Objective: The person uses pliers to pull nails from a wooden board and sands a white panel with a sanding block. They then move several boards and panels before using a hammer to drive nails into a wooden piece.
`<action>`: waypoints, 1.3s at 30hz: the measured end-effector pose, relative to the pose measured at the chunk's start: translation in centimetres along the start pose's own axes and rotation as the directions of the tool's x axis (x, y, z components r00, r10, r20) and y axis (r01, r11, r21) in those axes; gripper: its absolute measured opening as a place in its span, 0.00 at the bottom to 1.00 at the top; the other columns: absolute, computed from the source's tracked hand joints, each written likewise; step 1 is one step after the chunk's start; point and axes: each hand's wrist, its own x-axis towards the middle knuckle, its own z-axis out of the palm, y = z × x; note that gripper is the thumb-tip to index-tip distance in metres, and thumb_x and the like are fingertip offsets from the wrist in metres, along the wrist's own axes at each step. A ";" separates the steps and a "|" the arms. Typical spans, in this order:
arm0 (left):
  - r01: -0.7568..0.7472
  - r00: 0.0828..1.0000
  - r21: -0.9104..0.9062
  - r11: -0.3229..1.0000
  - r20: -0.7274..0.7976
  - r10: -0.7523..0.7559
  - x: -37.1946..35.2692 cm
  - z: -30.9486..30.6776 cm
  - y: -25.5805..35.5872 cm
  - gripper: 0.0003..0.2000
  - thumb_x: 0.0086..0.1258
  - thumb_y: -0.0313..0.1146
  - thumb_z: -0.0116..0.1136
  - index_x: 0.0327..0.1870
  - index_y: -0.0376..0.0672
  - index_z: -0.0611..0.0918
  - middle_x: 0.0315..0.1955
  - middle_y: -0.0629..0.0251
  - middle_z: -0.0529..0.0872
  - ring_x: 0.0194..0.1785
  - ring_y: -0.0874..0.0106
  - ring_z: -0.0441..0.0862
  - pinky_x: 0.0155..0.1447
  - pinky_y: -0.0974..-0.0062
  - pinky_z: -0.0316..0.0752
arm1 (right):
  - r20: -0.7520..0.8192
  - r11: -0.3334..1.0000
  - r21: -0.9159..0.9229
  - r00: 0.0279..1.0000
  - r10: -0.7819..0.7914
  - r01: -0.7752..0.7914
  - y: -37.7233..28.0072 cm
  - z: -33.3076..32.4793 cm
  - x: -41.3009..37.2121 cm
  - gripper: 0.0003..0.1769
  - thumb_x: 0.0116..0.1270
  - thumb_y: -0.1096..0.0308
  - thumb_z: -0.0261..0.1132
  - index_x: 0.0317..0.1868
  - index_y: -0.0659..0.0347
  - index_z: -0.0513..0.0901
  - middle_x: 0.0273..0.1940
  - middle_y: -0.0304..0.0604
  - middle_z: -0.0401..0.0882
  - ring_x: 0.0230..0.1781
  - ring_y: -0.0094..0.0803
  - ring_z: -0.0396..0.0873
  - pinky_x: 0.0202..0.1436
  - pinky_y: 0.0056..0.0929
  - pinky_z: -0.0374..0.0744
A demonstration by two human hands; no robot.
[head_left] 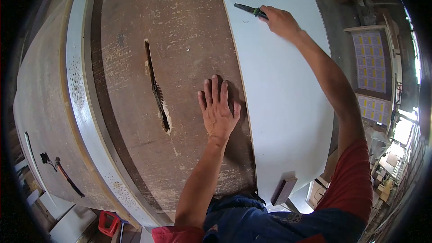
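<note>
Red sleeve (pixel 348 182) flanks white panel (pixel 288 94) on scuffed tabletop (pixel 191 29) near printed sheets (pixel 370 59).

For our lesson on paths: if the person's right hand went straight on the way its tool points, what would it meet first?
Likely the left edge of the white board, just ahead of the tool in the right hand; its height above it is unclear.

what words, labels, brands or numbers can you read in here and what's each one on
None can be read for certain.
Upper sheet with yellow squares, at right: print too small.
Lower sheet: too small.
Tool in the right hand: no lettering visible.
White board: no words visible.
</note>
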 end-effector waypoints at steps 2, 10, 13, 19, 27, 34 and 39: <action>-0.006 1.000 -0.010 1.000 -0.009 0.006 -0.1 0.0 0.0 0.33 0.61 0.41 0.55 0.70 0.48 0.63 0.72 0.58 0.58 0.76 0.55 0.51 0.78 0.49 0.44 | 0.224 0.977 0.191 0.973 0.046 -0.090 0.9 -1.6 1.5 0.12 0.68 0.63 0.61 0.46 0.62 0.77 0.29 0.42 0.78 0.27 0.30 0.78 0.33 0.27 0.78; -0.017 0.999 -0.008 1.000 -0.028 0.017 -0.2 0.2 0.1 0.32 0.61 0.41 0.54 0.69 0.48 0.64 0.72 0.58 0.59 0.76 0.55 0.51 0.78 0.49 0.44 | 0.902 0.356 0.425 0.359 -0.238 -0.832 4.1 -5.4 6.7 0.16 0.70 0.53 0.62 0.44 0.59 0.79 0.23 0.29 0.74 0.17 0.16 0.69 0.17 0.21 0.67; -0.007 0.999 -0.022 1.000 -0.034 0.007 -0.1 0.1 -0.1 0.31 0.61 0.41 0.53 0.69 0.48 0.65 0.72 0.58 0.60 0.76 0.55 0.52 0.78 0.50 0.44 | 0.893 0.365 0.447 0.382 -0.239 -0.816 2.8 -6.4 5.6 0.19 0.70 0.51 0.61 0.46 0.61 0.79 0.23 0.32 0.75 0.18 0.18 0.70 0.18 0.22 0.69; -0.016 0.998 -0.060 0.998 -0.070 0.012 0.0 -0.3 0.0 0.31 0.60 0.40 0.53 0.68 0.46 0.66 0.71 0.57 0.61 0.76 0.56 0.53 0.78 0.51 0.43 | 0.724 0.284 0.687 0.662 -0.195 -0.668 -6.3 -14.3 -7.4 0.13 0.69 0.68 0.60 0.50 0.66 0.78 0.44 0.51 0.85 0.43 0.35 0.84 0.44 0.31 0.83; -0.112 0.967 -0.077 0.991 -0.237 0.091 -0.6 0.2 0.0 0.27 0.60 0.37 0.53 0.63 0.42 0.70 0.68 0.55 0.66 0.73 0.53 0.57 0.75 0.49 0.47 | 0.564 0.788 0.453 0.818 0.109 -0.417 -25.7 -20.5 -34.0 0.13 0.59 0.70 0.64 0.45 0.63 0.77 0.43 0.50 0.78 0.43 0.46 0.79 0.41 0.43 0.76; -0.710 0.703 -0.104 0.696 -0.173 0.690 5.9 1.6 6.1 0.26 0.64 0.33 0.51 0.65 0.38 0.68 0.66 0.50 0.67 0.71 0.49 0.60 0.72 0.46 0.53 | 0.819 0.316 0.435 0.517 0.250 -0.843 -34.2 -24.0 -44.0 0.19 0.56 0.68 0.62 0.48 0.62 0.73 0.44 0.54 0.76 0.47 0.54 0.77 0.50 0.48 0.77; -0.760 0.622 0.175 0.626 -0.085 0.778 18.2 6.6 7.5 0.26 0.70 0.39 0.50 0.68 0.41 0.66 0.71 0.51 0.61 0.75 0.50 0.55 0.74 0.48 0.51 | 0.841 0.220 0.343 0.403 0.360 -0.913 -32.9 -26.3 -46.1 0.19 0.61 0.64 0.61 0.52 0.62 0.75 0.47 0.53 0.77 0.49 0.52 0.78 0.52 0.46 0.77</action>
